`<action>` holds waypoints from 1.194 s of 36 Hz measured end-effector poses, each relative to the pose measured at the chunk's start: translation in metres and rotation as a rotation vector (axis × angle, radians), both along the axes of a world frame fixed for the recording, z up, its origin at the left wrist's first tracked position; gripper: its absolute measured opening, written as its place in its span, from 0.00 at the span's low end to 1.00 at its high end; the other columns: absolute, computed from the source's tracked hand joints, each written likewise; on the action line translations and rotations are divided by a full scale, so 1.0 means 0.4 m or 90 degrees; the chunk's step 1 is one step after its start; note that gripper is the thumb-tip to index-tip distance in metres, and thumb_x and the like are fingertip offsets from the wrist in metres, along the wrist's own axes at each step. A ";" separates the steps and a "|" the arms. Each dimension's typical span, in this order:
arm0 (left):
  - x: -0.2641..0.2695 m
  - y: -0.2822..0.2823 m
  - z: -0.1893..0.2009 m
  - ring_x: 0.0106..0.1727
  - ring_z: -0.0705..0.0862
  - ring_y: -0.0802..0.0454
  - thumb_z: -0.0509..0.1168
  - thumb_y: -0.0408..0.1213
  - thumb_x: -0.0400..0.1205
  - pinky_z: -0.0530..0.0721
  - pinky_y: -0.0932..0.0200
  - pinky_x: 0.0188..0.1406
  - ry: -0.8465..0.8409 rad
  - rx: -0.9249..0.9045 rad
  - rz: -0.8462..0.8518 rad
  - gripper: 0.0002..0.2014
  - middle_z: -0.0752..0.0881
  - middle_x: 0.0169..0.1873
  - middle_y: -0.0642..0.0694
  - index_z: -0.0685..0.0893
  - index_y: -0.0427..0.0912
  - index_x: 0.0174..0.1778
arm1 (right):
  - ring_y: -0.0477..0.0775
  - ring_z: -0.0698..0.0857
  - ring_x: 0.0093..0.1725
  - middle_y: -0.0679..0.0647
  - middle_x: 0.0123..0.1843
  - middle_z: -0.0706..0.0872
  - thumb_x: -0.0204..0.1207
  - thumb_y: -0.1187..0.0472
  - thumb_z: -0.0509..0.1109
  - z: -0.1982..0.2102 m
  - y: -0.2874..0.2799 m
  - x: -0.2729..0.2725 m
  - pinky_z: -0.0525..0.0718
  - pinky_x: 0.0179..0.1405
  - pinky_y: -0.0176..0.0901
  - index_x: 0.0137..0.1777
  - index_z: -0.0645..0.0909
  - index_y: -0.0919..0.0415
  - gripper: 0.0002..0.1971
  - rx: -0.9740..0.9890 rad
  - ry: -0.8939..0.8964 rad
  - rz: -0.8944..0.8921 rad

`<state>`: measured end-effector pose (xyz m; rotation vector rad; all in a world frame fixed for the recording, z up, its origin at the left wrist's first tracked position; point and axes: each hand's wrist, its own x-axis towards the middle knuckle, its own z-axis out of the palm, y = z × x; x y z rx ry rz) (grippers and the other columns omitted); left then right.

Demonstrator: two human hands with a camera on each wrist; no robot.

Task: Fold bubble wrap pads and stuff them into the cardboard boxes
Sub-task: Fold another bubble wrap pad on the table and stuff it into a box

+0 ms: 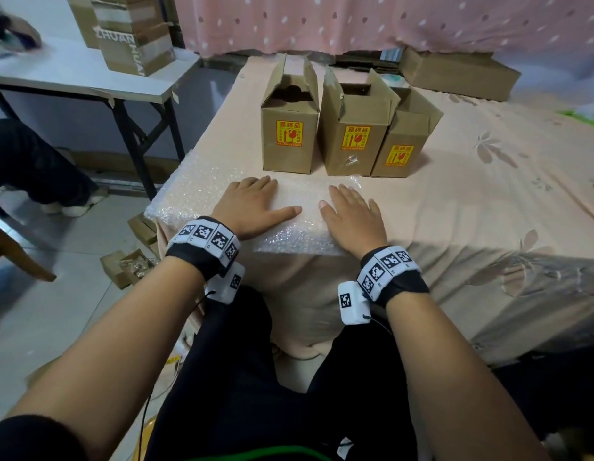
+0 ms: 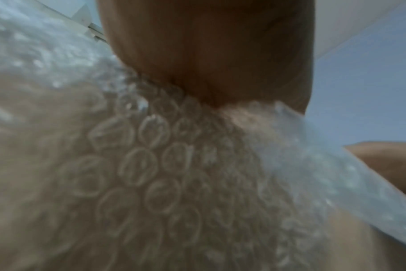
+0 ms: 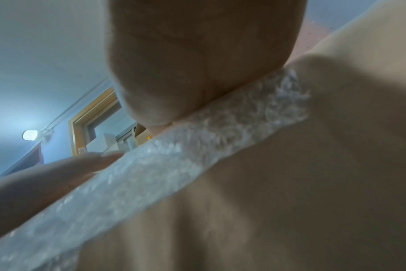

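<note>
A clear bubble wrap pad (image 1: 195, 191) lies flat on the near left corner of the peach-covered bed (image 1: 488, 207). My left hand (image 1: 252, 204) presses on it palm down with straight fingers. To its right, my right hand (image 1: 352, 214) lies flat on the same pad. Three open cardboard boxes with yellow-red fragile labels stand just beyond the fingertips: left box (image 1: 289, 141), middle box (image 1: 352, 141), shorter right box (image 1: 402, 151). The wrist views show each palm on the bubble wrap (image 2: 151, 165), seen edge-on as a strip of bubble wrap (image 3: 174, 161).
A white folding table (image 1: 72, 74) with taped cardboard boxes (image 1: 132, 38) stands at the left. Someone's dark-trousered leg (image 1: 32, 164) is beside it. Small cartons (image 1: 129, 267) lie on the tiled floor. A flat carton (image 1: 462, 74) sits at the bed's far edge under a pink curtain (image 1: 355, 18).
</note>
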<state>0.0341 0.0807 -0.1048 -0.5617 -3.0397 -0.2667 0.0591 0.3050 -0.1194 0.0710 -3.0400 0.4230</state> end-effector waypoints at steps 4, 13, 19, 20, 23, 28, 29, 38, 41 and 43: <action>0.006 -0.023 0.010 0.87 0.58 0.46 0.48 0.71 0.67 0.56 0.42 0.83 -0.067 0.154 -0.017 0.51 0.61 0.87 0.46 0.64 0.50 0.87 | 0.50 0.52 0.89 0.48 0.90 0.55 0.87 0.43 0.45 -0.005 0.019 -0.018 0.47 0.86 0.62 0.87 0.56 0.46 0.29 -0.029 -0.014 0.012; 0.007 -0.076 0.027 0.87 0.52 0.53 0.67 0.26 0.70 0.51 0.37 0.86 -0.188 0.343 -0.096 0.35 0.60 0.87 0.53 0.77 0.65 0.70 | 0.48 0.49 0.89 0.47 0.91 0.51 0.88 0.45 0.48 0.004 0.040 -0.027 0.44 0.86 0.56 0.88 0.56 0.47 0.29 -0.014 -0.051 0.033; -0.002 -0.069 0.029 0.89 0.44 0.53 0.77 0.30 0.70 0.44 0.36 0.85 -0.171 0.153 -0.153 0.45 0.53 0.89 0.54 0.70 0.68 0.79 | 0.48 0.49 0.89 0.47 0.91 0.53 0.88 0.45 0.50 0.014 0.059 -0.030 0.47 0.87 0.53 0.88 0.57 0.47 0.29 -0.037 -0.060 0.037; -0.004 -0.071 0.027 0.89 0.44 0.52 0.78 0.32 0.70 0.44 0.35 0.85 -0.165 0.146 -0.155 0.45 0.53 0.89 0.53 0.69 0.69 0.79 | 0.48 0.49 0.89 0.47 0.91 0.53 0.88 0.45 0.50 0.015 0.060 -0.031 0.47 0.87 0.52 0.88 0.58 0.47 0.29 -0.041 -0.061 0.035; -0.004 -0.070 0.014 0.89 0.47 0.48 0.75 0.44 0.63 0.50 0.35 0.86 -0.129 0.133 -0.160 0.45 0.54 0.89 0.50 0.67 0.74 0.76 | 0.48 0.49 0.89 0.47 0.91 0.53 0.88 0.45 0.51 0.017 0.062 -0.031 0.47 0.87 0.51 0.88 0.58 0.47 0.29 -0.049 -0.061 0.030; -0.011 -0.066 -0.007 0.89 0.51 0.42 0.69 0.56 0.60 0.58 0.33 0.83 -0.069 0.078 -0.189 0.44 0.57 0.88 0.46 0.67 0.73 0.77 | 0.47 0.49 0.89 0.46 0.91 0.53 0.88 0.44 0.51 0.015 0.064 -0.033 0.47 0.87 0.51 0.88 0.59 0.47 0.29 -0.060 -0.063 0.025; -0.012 -0.067 -0.010 0.89 0.51 0.42 0.68 0.56 0.61 0.58 0.32 0.83 -0.061 0.084 -0.192 0.43 0.58 0.88 0.46 0.67 0.73 0.77 | 0.47 0.49 0.89 0.46 0.90 0.53 0.88 0.44 0.51 0.014 0.065 -0.034 0.48 0.87 0.51 0.88 0.59 0.46 0.29 -0.063 -0.063 0.025; 0.010 -0.083 -0.006 0.84 0.62 0.58 0.64 0.37 0.70 0.57 0.50 0.83 -0.107 0.433 -0.168 0.27 0.68 0.83 0.60 0.85 0.66 0.64 | 0.47 0.50 0.89 0.46 0.90 0.54 0.87 0.42 0.51 0.012 0.063 -0.038 0.48 0.87 0.50 0.87 0.60 0.46 0.29 -0.090 -0.064 0.011; 0.009 -0.079 -0.008 0.83 0.65 0.57 0.67 0.32 0.71 0.59 0.45 0.85 -0.108 0.443 -0.179 0.26 0.72 0.81 0.56 0.88 0.61 0.63 | 0.47 0.50 0.89 0.46 0.90 0.54 0.87 0.41 0.51 0.012 0.061 -0.036 0.48 0.86 0.50 0.87 0.60 0.46 0.30 -0.088 -0.061 0.009; 0.005 -0.081 -0.014 0.83 0.66 0.55 0.73 0.28 0.75 0.60 0.41 0.86 -0.098 0.437 -0.194 0.26 0.73 0.81 0.54 0.87 0.63 0.63 | 0.48 0.50 0.89 0.46 0.90 0.53 0.87 0.40 0.51 0.013 0.060 -0.034 0.48 0.86 0.50 0.88 0.59 0.46 0.30 -0.080 -0.061 0.009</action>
